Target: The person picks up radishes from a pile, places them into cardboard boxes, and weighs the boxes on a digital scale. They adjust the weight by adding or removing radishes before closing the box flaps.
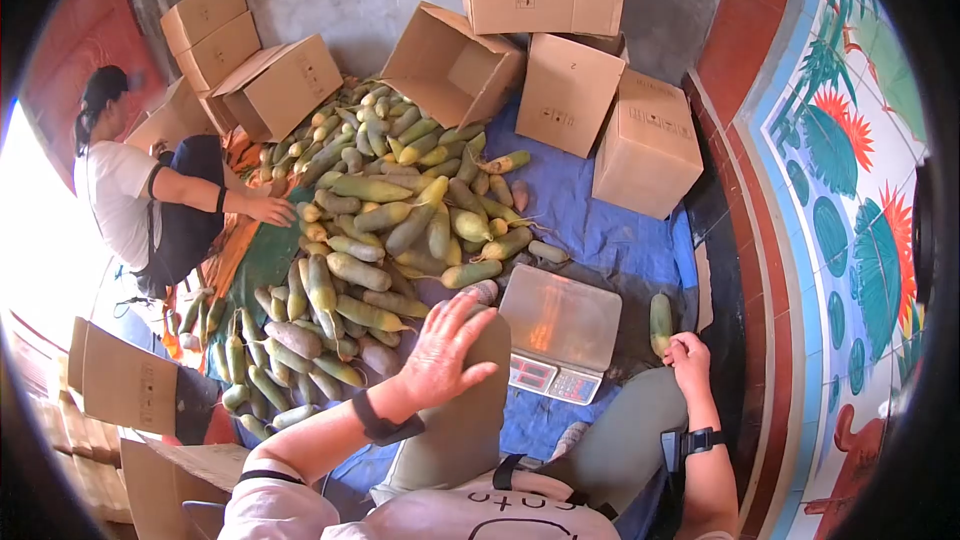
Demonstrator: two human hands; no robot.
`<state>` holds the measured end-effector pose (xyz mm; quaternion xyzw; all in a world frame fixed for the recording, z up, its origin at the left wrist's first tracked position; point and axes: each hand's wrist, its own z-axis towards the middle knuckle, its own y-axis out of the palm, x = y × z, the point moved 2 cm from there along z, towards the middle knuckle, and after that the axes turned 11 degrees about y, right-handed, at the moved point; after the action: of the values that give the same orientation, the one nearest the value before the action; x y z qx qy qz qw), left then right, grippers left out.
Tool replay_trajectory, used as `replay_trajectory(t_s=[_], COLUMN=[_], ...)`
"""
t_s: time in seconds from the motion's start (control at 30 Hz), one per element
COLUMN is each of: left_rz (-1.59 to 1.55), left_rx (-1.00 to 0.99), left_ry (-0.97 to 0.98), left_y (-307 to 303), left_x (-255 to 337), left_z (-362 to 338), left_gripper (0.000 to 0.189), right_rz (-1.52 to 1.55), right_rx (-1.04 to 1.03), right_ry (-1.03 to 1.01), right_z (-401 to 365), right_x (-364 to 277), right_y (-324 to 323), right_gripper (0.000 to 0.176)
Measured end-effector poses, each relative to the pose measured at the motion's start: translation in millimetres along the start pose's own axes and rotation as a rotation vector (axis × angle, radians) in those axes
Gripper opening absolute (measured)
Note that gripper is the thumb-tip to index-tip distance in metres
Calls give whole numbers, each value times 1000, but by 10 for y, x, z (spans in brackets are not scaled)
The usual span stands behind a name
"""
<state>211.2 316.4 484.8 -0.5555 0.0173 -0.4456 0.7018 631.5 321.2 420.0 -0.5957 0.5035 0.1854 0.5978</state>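
My left hand (445,350) is raised over my knee with its fingers spread and nothing in it. A large heap of green radishes (350,270) lies just beyond it. My right hand (687,360) is closed at the lower end of a single green radish (661,320), which points away from me on the right side. Between my two hands sits a digital scale (555,325) with a flat metal pan, a display and a keypad on its near side. Nothing lies on the pan.
Several cardboard boxes (570,90) stand behind the heap on a blue tarp (640,250). More cartons (130,380) are at the lower left. A co-worker (150,180) squats at the left, one hand reaching to the radishes. A tiled wall (770,270) curves along the right.
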Motion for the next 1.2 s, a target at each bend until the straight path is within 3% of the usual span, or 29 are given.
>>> replay_trajectory(t_s=[0.07, 0.13, 0.67, 0.87, 0.93, 1.0, 1.17, 1.2], left_rz=[168, 203, 220, 211, 125, -93, -682, -683], left_rx=[-135, -160, -82, -204, -229, -75, 35, 38], left_ry=[99, 61, 25, 20, 28, 82, 44, 62], left_y=[95, 52, 8, 3, -88, -267, -472, -418], left_x=[88, 79, 12, 41, 74, 255, 523, 495], left_z=[1, -7, -50, 57, 229, 500, 1261, 1364], left_gripper=[72, 74, 74, 69, 65, 60, 59, 59], right_rz=[-36, -11, -27, -32, -20, 34, 48, 52], right_rx=[-7, -8, -29, 28, 36, 29, -19, -39], right_ry=[-7, -34, -52, -39, -41, -35, -51, -39], right_z=[-57, -131, -699, -725, -739, -744, -702, -683], right_x=[-24, -70, -476, -310, -267, -280, -282, -291], right_y=[-34, -90, -388, -564, -606, -619, -586, -581], right_gripper=[12, 12, 12, 10, 10, 10, 10, 10])
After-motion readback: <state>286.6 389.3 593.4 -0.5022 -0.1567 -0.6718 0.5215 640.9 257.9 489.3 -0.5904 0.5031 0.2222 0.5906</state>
